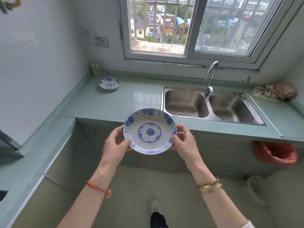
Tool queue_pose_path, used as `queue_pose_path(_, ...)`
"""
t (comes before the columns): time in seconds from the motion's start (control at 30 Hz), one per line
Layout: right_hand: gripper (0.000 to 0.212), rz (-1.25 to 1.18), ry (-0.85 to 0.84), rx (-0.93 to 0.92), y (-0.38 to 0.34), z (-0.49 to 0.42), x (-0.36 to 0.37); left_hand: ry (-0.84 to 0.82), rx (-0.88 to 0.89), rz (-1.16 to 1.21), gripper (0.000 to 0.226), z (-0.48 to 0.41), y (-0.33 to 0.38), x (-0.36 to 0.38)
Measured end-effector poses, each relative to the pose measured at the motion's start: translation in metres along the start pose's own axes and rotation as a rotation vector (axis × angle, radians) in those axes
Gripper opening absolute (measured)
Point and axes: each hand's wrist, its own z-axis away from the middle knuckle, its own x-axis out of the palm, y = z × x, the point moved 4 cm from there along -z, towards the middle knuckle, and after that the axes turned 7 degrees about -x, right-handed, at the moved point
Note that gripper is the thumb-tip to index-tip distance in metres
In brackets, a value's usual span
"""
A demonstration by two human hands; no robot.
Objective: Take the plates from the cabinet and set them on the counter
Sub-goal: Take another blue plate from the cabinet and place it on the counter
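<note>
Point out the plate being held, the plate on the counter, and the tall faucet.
held plate [150, 131]: head view, on its blue centre medallion.
plate on the counter [109, 85]: head view, on its inner centre.
tall faucet [211, 76]: head view, on its curved neck.

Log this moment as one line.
left hand, right hand: grip held plate rim | second plate: on counter, back left | stage: in hand

Home kitchen, pale green tiled L-shaped counter [115, 102], stainless steel double-basin sink [212, 106] with curved chrome tap [211, 76], white-framed barred window [189, 28] overlooking rooftops
</note>
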Motion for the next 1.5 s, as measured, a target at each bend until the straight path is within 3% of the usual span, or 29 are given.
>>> queue_pose_path(0.27, 0.029, 0.064, -0.155, 0.041, 0.007, -0.173, 0.024, 0.126, -0.042, -0.006, 0.046, -0.144, 0.029, 0.032)
queue_pose_path(0.5, 0.032, 0.124, -0.19, 0.088, 0.027, -0.307, 0.066, 0.158, -0.112, -0.054, 0.053, -0.27, 0.033, 0.04)
queue_pose_path(0.9, 0.036, 0.215, -0.03, 0.24, 0.089, -0.501, 0.154, 0.078, -0.223, -0.126, 0.061, -0.512, 0.019, 0.031)
queue_pose_path(1.2, 0.04, 0.281, 0.041, 0.396, 0.147, -0.596, 0.194, -0.034, -0.352, -0.15, 0.068, -0.644, -0.022, 0.042)
queue_pose_path(1.5, 0.04, 0.317, 0.032, 0.474, 0.193, -0.641, 0.213, -0.034, -0.406, -0.123, 0.07, -0.706, -0.063, 0.05)
